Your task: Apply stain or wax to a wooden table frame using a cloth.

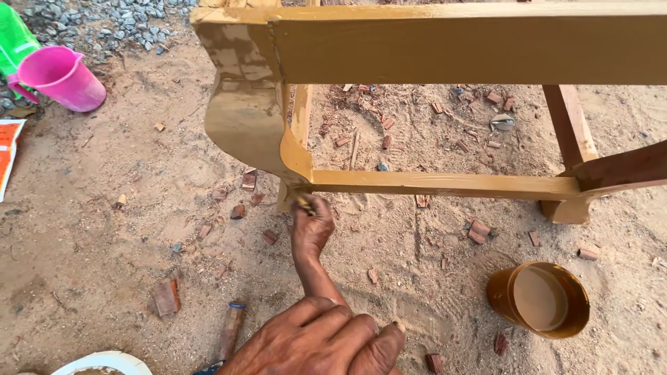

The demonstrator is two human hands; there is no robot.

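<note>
The right hand point(310, 232) is clenched on a small brush point(303, 202), probably, working the chair frame point(445, 183) joint. The left hand point(316, 340) rests empty. Overloaded bristles could drip; the 1 paint pot point(540, 298) nearby could get kicked.

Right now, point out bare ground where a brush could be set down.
Open sand lies left of the frame leg, below the pink jug, and between the paint can and the lower rail. Under the frame, wood scraps crowd the ground.
</note>
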